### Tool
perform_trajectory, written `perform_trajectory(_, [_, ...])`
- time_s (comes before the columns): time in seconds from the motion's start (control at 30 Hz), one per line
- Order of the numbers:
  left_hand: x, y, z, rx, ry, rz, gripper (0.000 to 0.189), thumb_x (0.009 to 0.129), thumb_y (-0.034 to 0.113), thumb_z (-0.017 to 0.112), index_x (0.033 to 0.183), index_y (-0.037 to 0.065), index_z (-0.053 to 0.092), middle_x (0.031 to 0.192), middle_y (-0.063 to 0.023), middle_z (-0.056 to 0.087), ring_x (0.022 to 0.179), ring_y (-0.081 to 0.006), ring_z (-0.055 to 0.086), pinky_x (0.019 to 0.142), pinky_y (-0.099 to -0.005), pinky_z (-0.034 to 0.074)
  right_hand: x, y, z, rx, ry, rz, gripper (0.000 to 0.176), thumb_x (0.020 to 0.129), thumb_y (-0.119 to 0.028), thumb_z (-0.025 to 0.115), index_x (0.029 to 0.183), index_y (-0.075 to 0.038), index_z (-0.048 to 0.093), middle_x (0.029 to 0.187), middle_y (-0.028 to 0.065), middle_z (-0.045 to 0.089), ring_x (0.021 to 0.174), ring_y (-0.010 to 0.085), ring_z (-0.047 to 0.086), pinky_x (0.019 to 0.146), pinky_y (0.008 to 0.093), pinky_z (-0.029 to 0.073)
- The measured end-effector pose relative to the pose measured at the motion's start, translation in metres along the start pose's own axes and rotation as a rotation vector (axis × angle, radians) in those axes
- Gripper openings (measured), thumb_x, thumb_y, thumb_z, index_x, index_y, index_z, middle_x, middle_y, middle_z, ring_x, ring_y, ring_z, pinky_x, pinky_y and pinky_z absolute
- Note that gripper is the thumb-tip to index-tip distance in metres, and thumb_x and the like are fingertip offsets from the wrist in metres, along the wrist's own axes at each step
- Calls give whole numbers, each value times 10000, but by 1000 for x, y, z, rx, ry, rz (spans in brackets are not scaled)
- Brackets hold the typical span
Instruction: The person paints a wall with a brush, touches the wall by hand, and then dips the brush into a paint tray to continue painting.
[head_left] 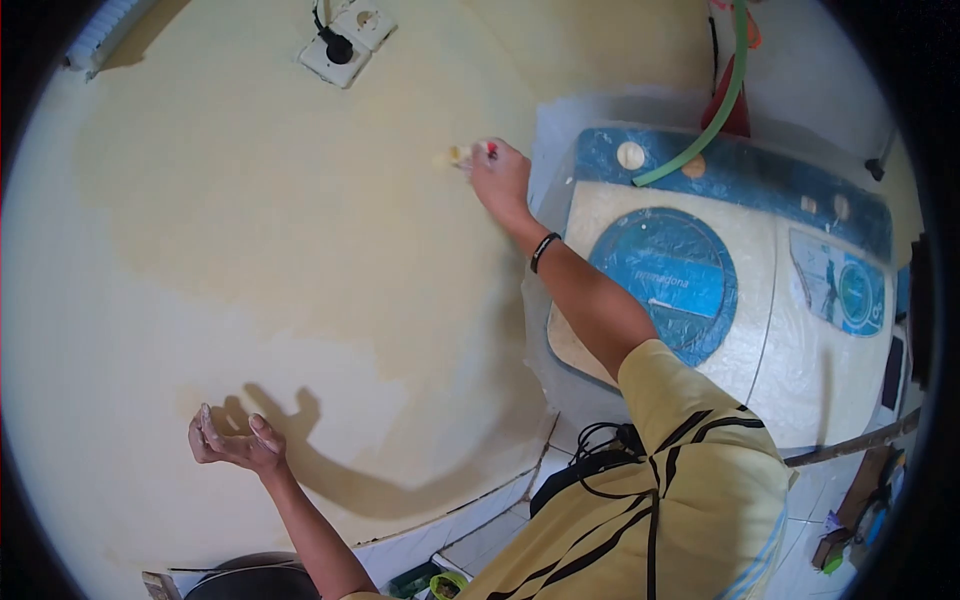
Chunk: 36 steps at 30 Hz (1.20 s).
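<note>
Darker patches mark the cream wall beside a plastic-covered washing machine. The right hand grips a small, blurred, yellowish-tipped brush; the left hand is open, fingers curled.

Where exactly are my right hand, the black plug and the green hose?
Right hand [502,181]: head view, on the back of the hand.
Black plug [339,47]: head view, on its body.
Green hose [738,70]: head view, on its upper stretch.

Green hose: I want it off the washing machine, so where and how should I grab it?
I'd pinch the green hose just behind its free end, coming from the side of the round lid. It curves down over the blue panel and ends near that edge, so fingers could close across its slim body.
</note>
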<state>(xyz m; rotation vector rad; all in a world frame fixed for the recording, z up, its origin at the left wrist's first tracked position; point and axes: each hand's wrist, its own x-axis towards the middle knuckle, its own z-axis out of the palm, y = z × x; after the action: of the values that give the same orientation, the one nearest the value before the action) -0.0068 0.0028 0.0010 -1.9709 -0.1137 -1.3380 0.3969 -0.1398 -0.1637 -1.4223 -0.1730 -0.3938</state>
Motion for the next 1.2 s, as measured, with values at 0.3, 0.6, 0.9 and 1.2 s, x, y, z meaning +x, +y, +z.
perform_trajectory(0.3, [1,1,0,-41,14,3,542,943,427,456,1282,7,408,1231,-172,360,1143,-308,349,959,-469,334,75,3,28,1136,-222,435,181,930,-80,561,960,99,566,889,180,667,772,260,697,711,308,598])
perform_trajectory(0.6, [1,0,-3,16,-25,-1,561,923,468,458,1266,27,414,1206,-186,351,1111,-324,368,900,-455,397,102,18,7,-123,171,36,170,898,-69,579,923,93,626,786,152,683,780,231,700,680,280,572])
perform_trajectory(0.9, [-1,-2,-2,18,-21,-2,570,927,473,447,1278,26,405,1207,-185,350,1111,-325,368,901,-458,395,95,-24,20,1113,-352,288,212,923,-75,570,976,127,534,913,202,653,806,272,693,720,315,600])
perform_trajectory(1.2, [0,-1,-4,29,-32,8,574,925,481,443,1267,21,410,1203,-190,358,1103,-329,378,896,-453,397,135,54,24,-139,300,221,274,773,-257,658,720,11,628,730,201,659,747,344,668,709,419,516])
